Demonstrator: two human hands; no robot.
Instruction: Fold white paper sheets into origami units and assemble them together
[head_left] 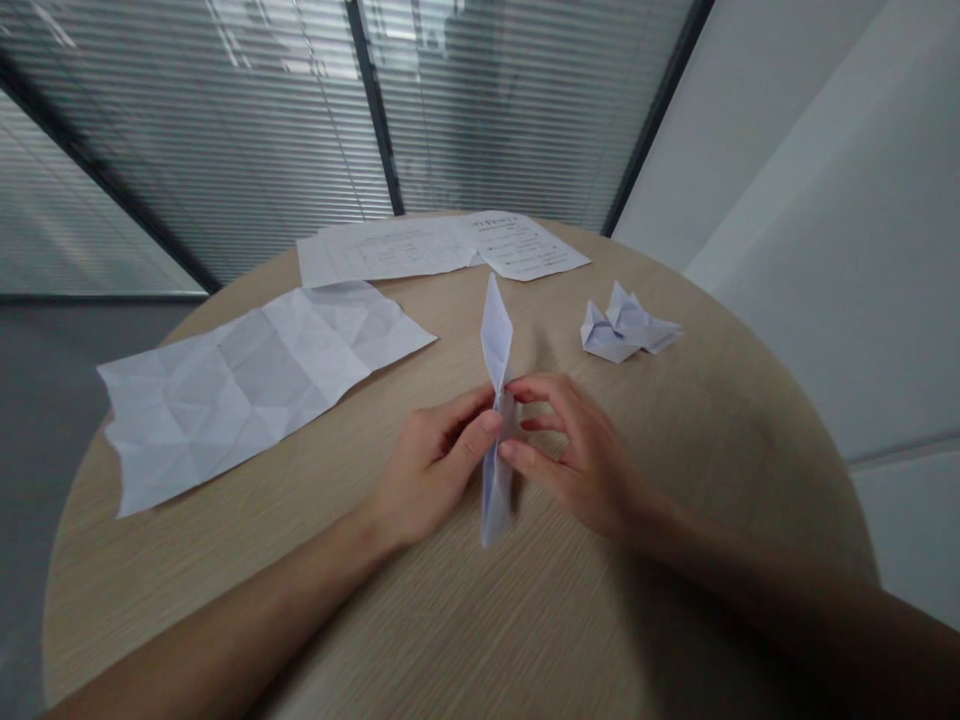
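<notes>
A narrow, pointed piece of folded white paper (496,345) stands on edge above the middle of the round wooden table (675,480). My left hand (431,470) pinches its middle from the left with thumb and fingers. From the right, my right hand (577,455) pinches the same spot, fingers curled. The paper's lower tip is blurred and hangs between my wrists.
A large creased white sheet (247,380) lies flat at the left. Two printed sheets (435,245) lie at the far edge. A small folded paper figure (626,328) sits at the right. Behind the table are window blinds and a white wall.
</notes>
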